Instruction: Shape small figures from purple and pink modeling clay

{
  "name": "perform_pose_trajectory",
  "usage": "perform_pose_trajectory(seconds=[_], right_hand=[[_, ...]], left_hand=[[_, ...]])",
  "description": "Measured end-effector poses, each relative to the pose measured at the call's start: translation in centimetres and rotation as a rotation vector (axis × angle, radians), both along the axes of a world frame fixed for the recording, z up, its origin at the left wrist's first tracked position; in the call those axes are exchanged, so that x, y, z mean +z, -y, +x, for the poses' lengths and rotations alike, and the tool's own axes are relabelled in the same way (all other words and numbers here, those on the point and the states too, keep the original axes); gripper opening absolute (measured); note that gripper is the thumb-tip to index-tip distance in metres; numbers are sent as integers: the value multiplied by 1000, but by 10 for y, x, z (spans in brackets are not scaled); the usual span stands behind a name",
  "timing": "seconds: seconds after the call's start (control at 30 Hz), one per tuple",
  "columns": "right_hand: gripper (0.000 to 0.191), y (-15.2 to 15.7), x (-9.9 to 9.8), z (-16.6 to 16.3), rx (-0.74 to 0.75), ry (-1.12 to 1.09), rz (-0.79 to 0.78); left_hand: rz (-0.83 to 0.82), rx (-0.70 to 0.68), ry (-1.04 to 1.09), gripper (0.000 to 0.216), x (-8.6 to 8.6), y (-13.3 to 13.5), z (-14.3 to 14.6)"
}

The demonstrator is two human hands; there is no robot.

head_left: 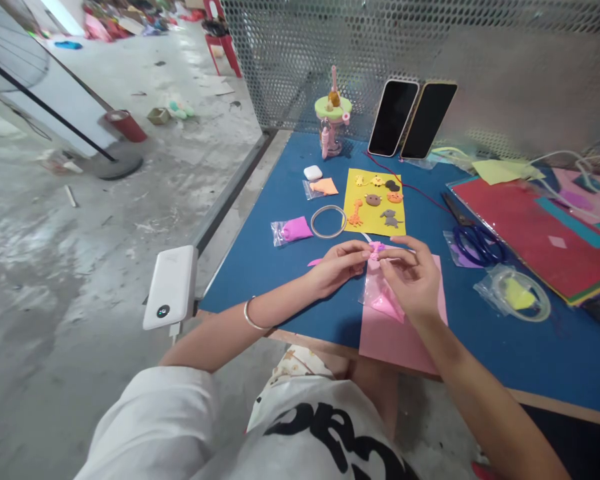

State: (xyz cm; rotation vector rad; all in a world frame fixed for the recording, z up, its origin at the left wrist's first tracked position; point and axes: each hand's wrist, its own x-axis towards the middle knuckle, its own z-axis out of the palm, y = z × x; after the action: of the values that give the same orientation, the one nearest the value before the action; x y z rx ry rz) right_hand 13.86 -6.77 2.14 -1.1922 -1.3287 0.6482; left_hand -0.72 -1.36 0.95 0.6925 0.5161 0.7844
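My left hand (337,265) and my right hand (414,280) meet over a pink sheet (395,337) at the table's front edge. Together their fingertips pinch a small pink clay piece (376,249). A clear bag with pink clay (383,300) lies under my right hand. Just beyond sits a yellow card (366,212) carrying several small clay animals, with a clear ring (329,221) at its left.
On the blue table (260,260) lie a bag of purple-pink clay (291,231), an orange clay bag (322,187), a white case (313,173), blue scissors (475,240), coloured sheets (535,233), two propped phones (413,119) and a toy bottle (333,120). A white power bank (171,287) hangs at the left edge.
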Motion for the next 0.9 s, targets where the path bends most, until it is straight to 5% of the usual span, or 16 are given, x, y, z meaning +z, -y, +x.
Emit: perform_pose_trajectory(seconds=[0.47,0.9], right_hand=[[36,-3,-3,3,-45,-5,-49],[34,-27,-8,50,-194,228,-222]], left_hand=[[44,42,-62,25,-2,0,0],[243,122,-188,27,7,-1,-5]])
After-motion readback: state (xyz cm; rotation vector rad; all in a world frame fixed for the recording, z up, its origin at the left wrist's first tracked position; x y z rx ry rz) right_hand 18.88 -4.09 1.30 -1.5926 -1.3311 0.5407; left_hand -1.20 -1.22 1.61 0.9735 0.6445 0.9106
